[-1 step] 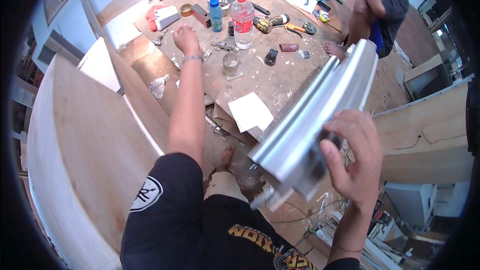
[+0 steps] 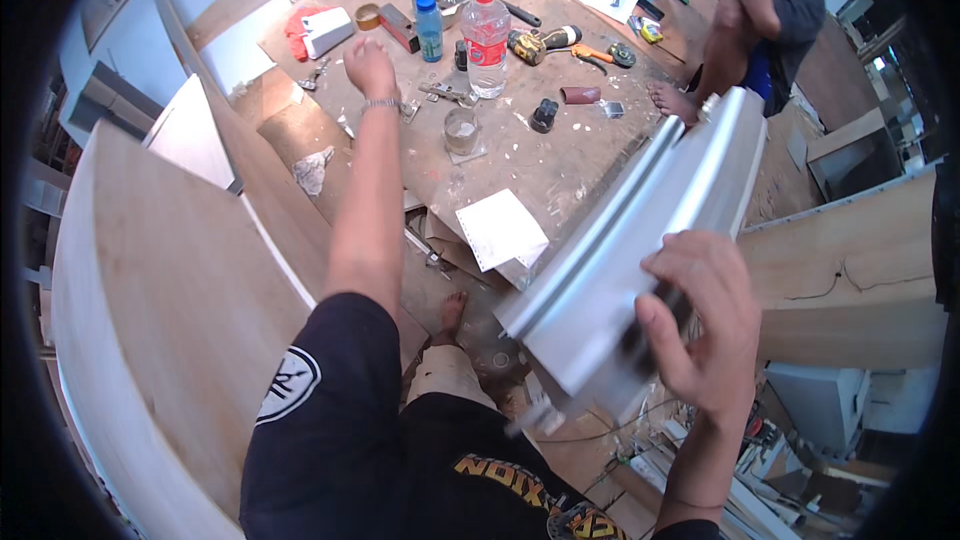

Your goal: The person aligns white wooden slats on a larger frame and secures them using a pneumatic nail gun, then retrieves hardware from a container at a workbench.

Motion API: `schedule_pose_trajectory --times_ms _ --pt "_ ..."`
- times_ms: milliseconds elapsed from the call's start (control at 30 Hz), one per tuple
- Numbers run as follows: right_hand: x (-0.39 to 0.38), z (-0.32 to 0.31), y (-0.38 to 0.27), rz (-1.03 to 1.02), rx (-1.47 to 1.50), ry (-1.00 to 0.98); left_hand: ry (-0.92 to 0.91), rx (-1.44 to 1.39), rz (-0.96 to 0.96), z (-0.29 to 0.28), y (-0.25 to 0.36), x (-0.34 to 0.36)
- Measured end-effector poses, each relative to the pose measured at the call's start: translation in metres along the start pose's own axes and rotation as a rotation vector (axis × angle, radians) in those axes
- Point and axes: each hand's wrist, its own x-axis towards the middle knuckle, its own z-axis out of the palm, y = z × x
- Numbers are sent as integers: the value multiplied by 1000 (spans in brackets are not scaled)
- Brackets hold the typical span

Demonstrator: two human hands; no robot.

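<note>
My right hand [image 2: 708, 320] is at the lower right, its thumb and fingers curved round the near edge of a long silver metal profile [image 2: 655, 255]. The profile slants from lower left to upper right, grooved along its length. Its lower end and a dark part beside my thumb are smeared by motion. My left arm reaches far forward over the worktable [image 2: 420, 155]. There my left hand [image 2: 370, 68] is closed in a loose fist, with nothing visible in it. Close to it stand a blue bottle [image 2: 429, 30] and a clear red-capped bottle [image 2: 486, 45].
A large pale wooden panel [image 2: 180, 310] rises along my left. Pliers [image 2: 592, 55], a jar [image 2: 461, 130] and a white sheet [image 2: 500, 230] lie on the table. Another person [image 2: 770, 15] sits at the far right. Offcuts [image 2: 740, 495] litter the lower right floor.
The silver profile has turned slightly, showing more of its broad face. My right hand has shifted a little down and left with it. My left hand stays closed in nearly the same place.
</note>
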Motion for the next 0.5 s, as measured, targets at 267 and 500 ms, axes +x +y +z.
schedule_pose_trajectory --times_ms 267,500 --pt "32 43 22 292 -125 -240 -784 1035 551 100 -112 143" --pt "49 47 23 369 -119 -350 -971 1227 689 161 -125 158"
